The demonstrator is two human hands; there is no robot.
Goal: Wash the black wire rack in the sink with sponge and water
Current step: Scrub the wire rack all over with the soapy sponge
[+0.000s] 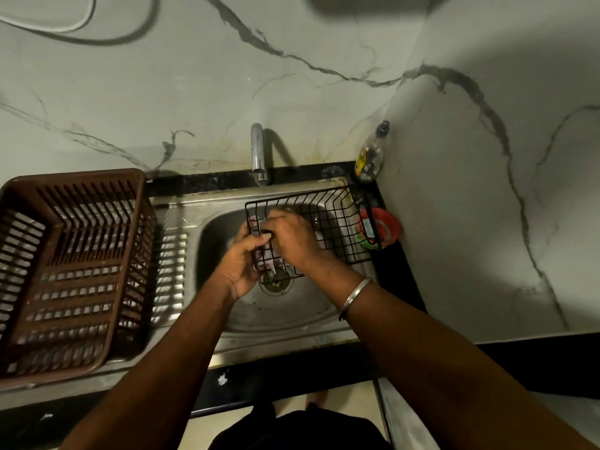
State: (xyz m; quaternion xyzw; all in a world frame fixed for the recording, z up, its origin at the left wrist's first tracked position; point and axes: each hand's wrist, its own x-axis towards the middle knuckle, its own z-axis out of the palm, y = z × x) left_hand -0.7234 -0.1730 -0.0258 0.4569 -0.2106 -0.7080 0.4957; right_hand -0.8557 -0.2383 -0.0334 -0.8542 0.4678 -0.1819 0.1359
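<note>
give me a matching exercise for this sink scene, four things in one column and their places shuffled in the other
Things:
1. rack
2. basket
3. bottle
4. tap

Places:
a. back right corner, against the wall
b. on the drainboard, left of the basin
c. over the basin, its edge gripped by the left hand
d. behind the basin, at the middle of its back rim

Pairs: 1-c, 2-b, 3-a, 4-d
</note>
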